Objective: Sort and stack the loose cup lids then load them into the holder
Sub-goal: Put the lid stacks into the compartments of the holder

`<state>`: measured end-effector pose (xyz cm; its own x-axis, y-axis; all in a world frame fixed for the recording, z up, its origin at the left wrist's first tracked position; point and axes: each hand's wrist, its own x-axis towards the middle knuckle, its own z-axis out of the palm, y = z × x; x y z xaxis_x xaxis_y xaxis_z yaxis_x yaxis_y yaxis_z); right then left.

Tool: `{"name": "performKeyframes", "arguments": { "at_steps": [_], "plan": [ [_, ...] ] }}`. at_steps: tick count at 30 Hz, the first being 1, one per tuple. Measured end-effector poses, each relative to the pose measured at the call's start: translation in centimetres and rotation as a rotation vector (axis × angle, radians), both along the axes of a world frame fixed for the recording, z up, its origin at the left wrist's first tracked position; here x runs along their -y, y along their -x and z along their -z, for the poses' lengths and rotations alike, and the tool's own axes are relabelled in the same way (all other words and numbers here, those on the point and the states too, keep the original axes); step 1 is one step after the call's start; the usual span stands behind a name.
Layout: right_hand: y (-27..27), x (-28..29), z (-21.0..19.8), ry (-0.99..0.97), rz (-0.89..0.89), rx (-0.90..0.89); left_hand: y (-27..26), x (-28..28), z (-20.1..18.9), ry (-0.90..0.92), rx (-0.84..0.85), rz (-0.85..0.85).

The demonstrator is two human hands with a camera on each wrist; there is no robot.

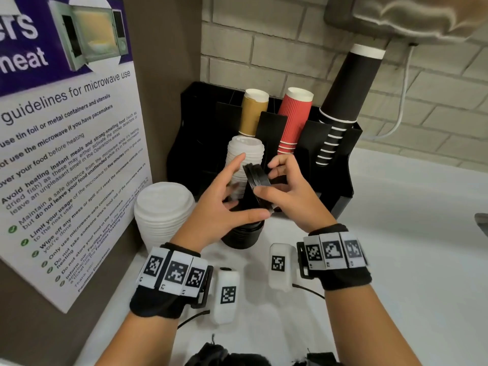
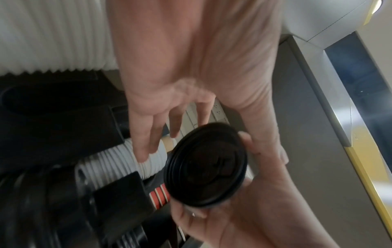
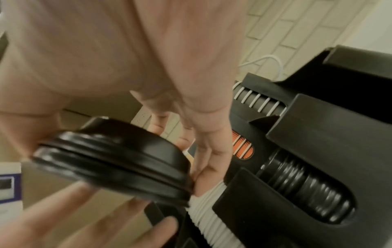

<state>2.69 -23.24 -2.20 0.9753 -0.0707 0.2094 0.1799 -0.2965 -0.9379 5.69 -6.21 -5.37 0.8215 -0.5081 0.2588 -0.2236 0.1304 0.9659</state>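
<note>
My right hand [image 1: 287,191] grips a short stack of black lids [image 1: 257,178], tilted on edge, in front of the black holder [image 1: 340,165]. The same black lids [image 2: 206,165] fill the left wrist view, and in the right wrist view the black lids [image 3: 114,161] sit between the thumb and fingers. My left hand [image 1: 221,204] is open with spread fingers just left of the stack, holding nothing. A white lid stack [image 1: 244,157] stands in a holder slot behind my hands. More black lids [image 1: 243,233] sit stacked on the counter below my left hand.
A tall stack of white lids [image 1: 163,210] stands on the counter at the left by the poster wall. The holder carries tan cups [image 1: 253,112], red cups [image 1: 294,120] and black cups [image 1: 343,96]. Another slot holds black lids [image 3: 307,184]. White counter [image 1: 409,247] extends to the right.
</note>
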Motion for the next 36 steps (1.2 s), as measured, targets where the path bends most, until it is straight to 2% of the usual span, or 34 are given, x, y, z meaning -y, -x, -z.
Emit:
{"name": "performKeyframes", "arguments": {
  "at_steps": [8, 21, 24, 26, 30, 34, 36],
  "plan": [
    [1.9, 0.3, -1.0, -0.114, -0.216, -0.081, 0.0, 0.1, 0.4, 0.060, 0.068, 0.015],
    [2.2, 0.2, -1.2, -0.045, -0.186, -0.020, 0.6, 0.2, -0.4, 0.028, 0.102, -0.015],
    [1.7, 0.4, -1.1, -0.050, -0.203, -0.006, 0.4, 0.1, -0.1, 0.020, 0.066, 0.011],
    [0.9, 1.1, -1.4, -0.039, -0.135, 0.043, 0.4, 0.0, -0.1, 0.034, 0.013, -0.008],
    [-2.2, 4.6, -2.9, 0.179, 0.197, 0.133, 0.0, -0.6, -0.8, 0.077, -0.011, -0.152],
    [-5.7, 7.4, -3.6, 0.658, 0.167, -0.130, -0.3, -0.8, -1.2, 0.126, -0.021, -0.209],
    [-7.0, 7.5, -3.3, 0.835, 0.119, -0.197, -0.3, -0.8, -1.3, 0.126, -0.023, -0.205]
  ]
}}
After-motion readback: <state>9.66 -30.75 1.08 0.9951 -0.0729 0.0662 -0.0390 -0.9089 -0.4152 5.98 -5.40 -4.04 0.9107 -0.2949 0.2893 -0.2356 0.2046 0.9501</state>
